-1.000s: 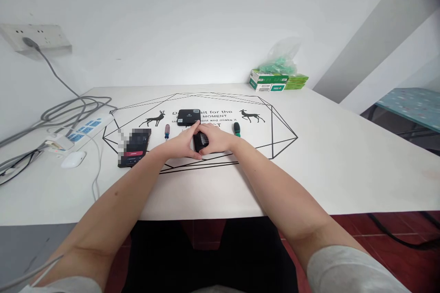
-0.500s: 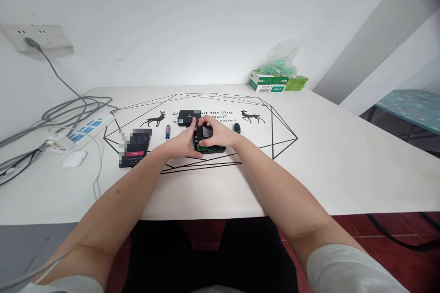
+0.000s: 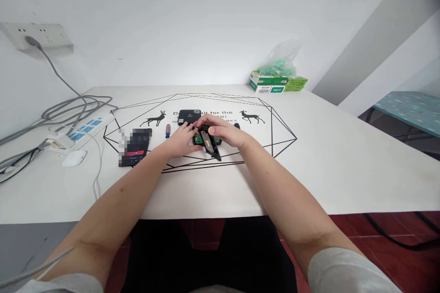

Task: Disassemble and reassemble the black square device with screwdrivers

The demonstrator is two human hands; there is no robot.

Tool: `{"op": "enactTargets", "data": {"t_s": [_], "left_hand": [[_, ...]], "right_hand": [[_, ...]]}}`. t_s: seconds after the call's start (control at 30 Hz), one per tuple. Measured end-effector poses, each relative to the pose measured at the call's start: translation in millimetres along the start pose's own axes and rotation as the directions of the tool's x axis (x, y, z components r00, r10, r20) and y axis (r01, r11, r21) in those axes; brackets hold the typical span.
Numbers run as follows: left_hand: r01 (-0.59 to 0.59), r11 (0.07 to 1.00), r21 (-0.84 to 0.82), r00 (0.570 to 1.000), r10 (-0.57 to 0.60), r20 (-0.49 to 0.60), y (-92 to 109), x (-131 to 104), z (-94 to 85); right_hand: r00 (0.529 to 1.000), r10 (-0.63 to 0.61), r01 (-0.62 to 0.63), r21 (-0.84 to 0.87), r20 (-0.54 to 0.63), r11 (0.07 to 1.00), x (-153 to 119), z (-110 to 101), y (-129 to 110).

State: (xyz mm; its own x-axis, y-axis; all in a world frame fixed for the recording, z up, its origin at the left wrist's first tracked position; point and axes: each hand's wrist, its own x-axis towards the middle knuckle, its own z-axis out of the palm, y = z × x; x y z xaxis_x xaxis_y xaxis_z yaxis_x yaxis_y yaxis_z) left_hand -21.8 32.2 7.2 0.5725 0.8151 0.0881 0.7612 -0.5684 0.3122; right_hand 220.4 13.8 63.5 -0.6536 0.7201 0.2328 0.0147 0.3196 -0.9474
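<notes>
The black cover (image 3: 208,143) is lifted, pinched by the right hand (image 3: 227,132); the circuit board (image 3: 197,139) is exposed beside the spread left hand (image 3: 181,141).

left hand (image 3: 181,142) spread, right hand (image 3: 227,131) pinching

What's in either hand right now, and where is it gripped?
Right hand: a black plastic piece, held by its far end, tilted. Left hand: beside the green circuit board; whether it grips that can't be told.
</notes>
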Motion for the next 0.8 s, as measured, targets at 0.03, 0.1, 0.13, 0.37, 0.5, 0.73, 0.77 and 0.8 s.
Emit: {"op": "enactTargets", "data": {"t_s": [0.03,0.1,0.13,0.37,0.5,0.73,0.77,0.8], "left_hand": [[0.008,1.0,0.016,1.0,-0.009,0.013,-1.1,0.4,-0.9],[0.017,0.999,0.045,0.999,-0.019,0.044,-3.4,0.1,-3.5],[0.019,0.999,0.048,0.998,-0.022,0.054,-4.6,-0.4,-5.0],[0.045,0.999,0.021,0.997,-0.047,0.068,-7.3,-0.9,-12.4],[0.04,0.999,0.028,0.999,-0.04,0.026,-4.4,0.1,-10.9],[0.042,0.999,0.02,0.999,-0.042,0.031,-2.9,-2.3,-11.5],[0.043,0.999,0.012,0.999,-0.044,0.028,-2.8,-2.5,-11.8],[0.045,0.999,0.003,0.999,-0.045,0.026,-2.7,-2.6,-12.0]], "right_hand": [[1.0,0.001,-0.001,-0.043,0.01,0.999,-1.8,-1.9,-2.3],[1.0,0.019,-0.016,-0.114,0.024,0.993,-7.4,-4.4,-6.8],[0.999,0.034,-0.03,-0.132,0.027,0.991,-11.4,-4.5,-8.5],[0.996,0.01,-0.037,-0.317,-0.085,0.948,-65.9,10.4,7.8],[0.998,0.024,-0.054,-0.566,-0.061,0.823,-88.2,10.6,21.9],[0.99,0.125,-0.034,-0.779,0.058,0.626,-79.2,6.4,19.5],[0.991,0.124,-0.035,-0.782,0.054,0.622,-73.7,5.0,18.3],[0.992,0.115,-0.037,-0.78,0.045,0.625,-66.3,3.4,17.2]]}}
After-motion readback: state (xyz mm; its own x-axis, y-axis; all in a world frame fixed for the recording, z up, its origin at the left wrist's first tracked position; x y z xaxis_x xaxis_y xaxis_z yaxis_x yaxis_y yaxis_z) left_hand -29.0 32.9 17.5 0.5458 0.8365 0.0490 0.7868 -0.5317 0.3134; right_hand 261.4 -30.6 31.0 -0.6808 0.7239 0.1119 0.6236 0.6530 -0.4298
